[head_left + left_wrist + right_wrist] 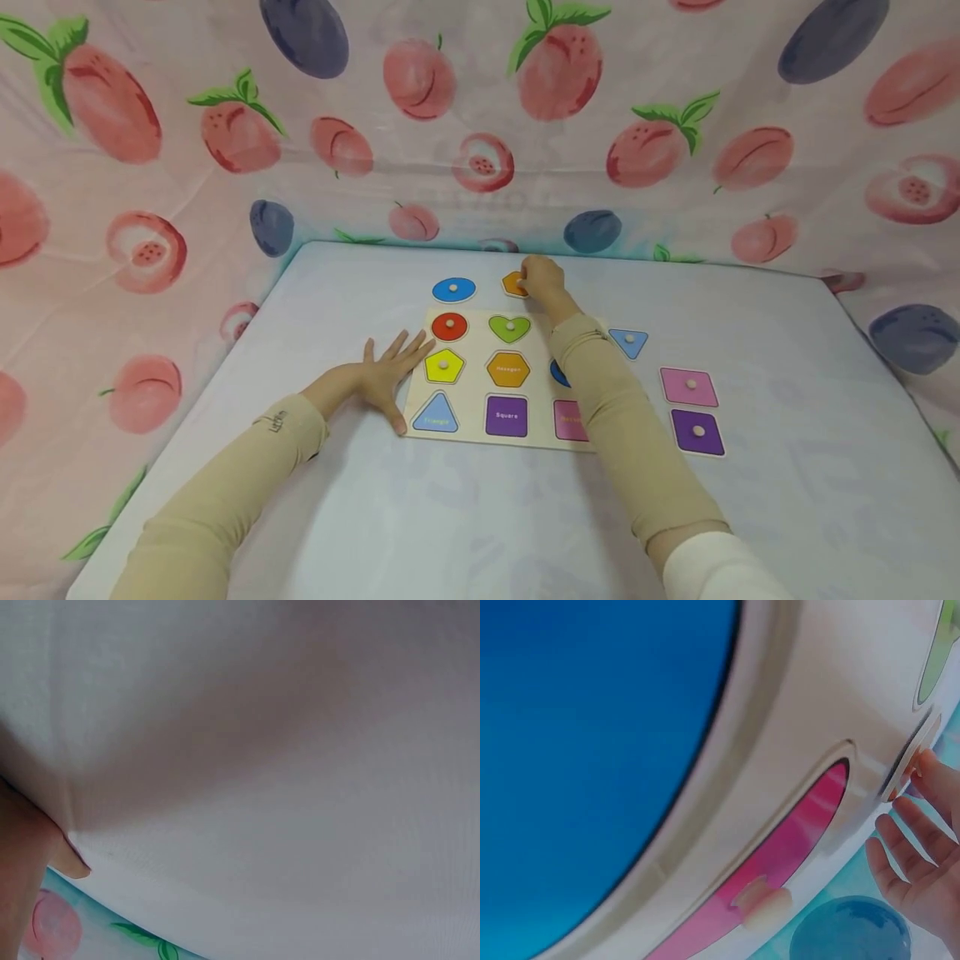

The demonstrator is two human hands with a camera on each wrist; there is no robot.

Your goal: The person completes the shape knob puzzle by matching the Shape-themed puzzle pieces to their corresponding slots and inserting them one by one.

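Note:
My right hand (pixel 543 278) pinches the knob of an orange hexagon puzzle piece (pixel 513 284) beyond the board's far edge. In the right wrist view, thumb and forefinger meet at that knob while the other fingers spread out. My left hand (pixel 386 380) lies with fingers spread at the left edge of the cream puzzle board (pixel 468 400), touching it. On the board sit a red knobbed piece (pixel 449 327), a green heart (pixel 509 329) and a yellow pentagon (pixel 444 366). An orange hexagon space (pixel 507 369) shows printed lettering. My right forearm hides part of the board.
A blue oval piece (pixel 453 290) lies behind the board. To the right are a light blue triangle (pixel 628 342), a pink rectangle (pixel 689 387) and a purple square (pixel 698 432), all knobbed. Fruit-printed cloth (pixel 480 100) rises behind the white table (pixel 360 517).

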